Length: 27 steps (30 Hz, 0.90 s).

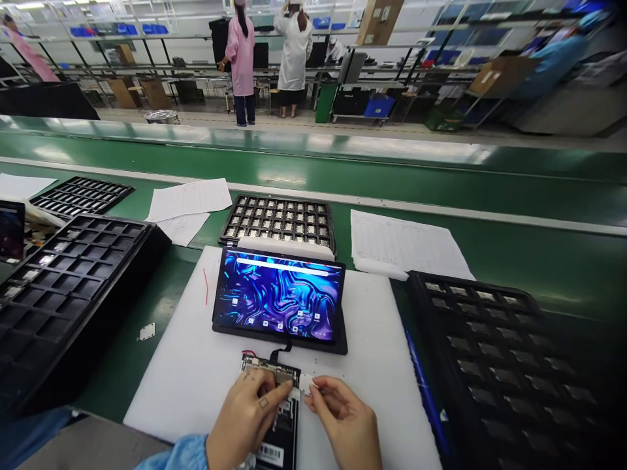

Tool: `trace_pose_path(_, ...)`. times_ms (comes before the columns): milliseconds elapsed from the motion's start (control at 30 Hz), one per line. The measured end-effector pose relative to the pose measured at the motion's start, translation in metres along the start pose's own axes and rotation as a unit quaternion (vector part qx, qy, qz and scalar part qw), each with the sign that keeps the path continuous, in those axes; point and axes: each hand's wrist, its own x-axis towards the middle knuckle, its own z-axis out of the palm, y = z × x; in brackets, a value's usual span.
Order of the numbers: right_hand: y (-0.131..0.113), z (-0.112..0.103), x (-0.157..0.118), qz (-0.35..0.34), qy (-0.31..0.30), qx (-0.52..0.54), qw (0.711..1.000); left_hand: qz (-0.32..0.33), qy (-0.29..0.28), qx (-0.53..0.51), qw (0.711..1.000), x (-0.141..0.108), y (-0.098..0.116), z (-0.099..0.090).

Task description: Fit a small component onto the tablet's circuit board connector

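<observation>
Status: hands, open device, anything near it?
Right hand pinching small white piece at edge of open device. Left hand over it. Black cable leads toward lit screen just beyond.

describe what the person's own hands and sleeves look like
Both hands are bare, without gloves. The left hand has a small dark square outline drawn near the thumb, and a light blue sleeve ends at its wrist. The right hand shows no sleeve within the picture.

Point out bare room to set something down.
The white foam pad is bare leftward, between left tray and opened device, and rightward, between lit screen and right tray. Crowded: its middle, around the left hand and right hand.
</observation>
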Motion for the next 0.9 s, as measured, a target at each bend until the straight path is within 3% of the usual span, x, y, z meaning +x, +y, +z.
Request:
trace_pose_path(300,0.003,-0.001,0.000,-0.005,-0.013,-0.006,1.000,0.015,-0.051,0.107,0.993,0.006,0.010,-0.002)
trace_pose_path(600,-0.001,-0.001,0.002,-0.023,-0.024,-0.019,0.999,0.022,-0.047,0.148,0.988,0.009,0.017,-0.001)
trace_pose_path(700,-0.004,0.001,-0.001,-0.036,-0.036,-0.021,0.998,0.017,-0.047,0.129,0.990,0.007,0.011,-0.001)
trace_pose_path(800,-0.001,0.002,-0.007,-0.074,0.024,-0.030,0.997,0.022,-0.040,0.072,0.996,0.006,0.004,-0.007)
trace_pose_path(900,0.008,-0.001,-0.013,-0.137,0.055,-0.081,0.986,-0.027,-0.075,-0.010,0.997,0.008,0.004,-0.015)
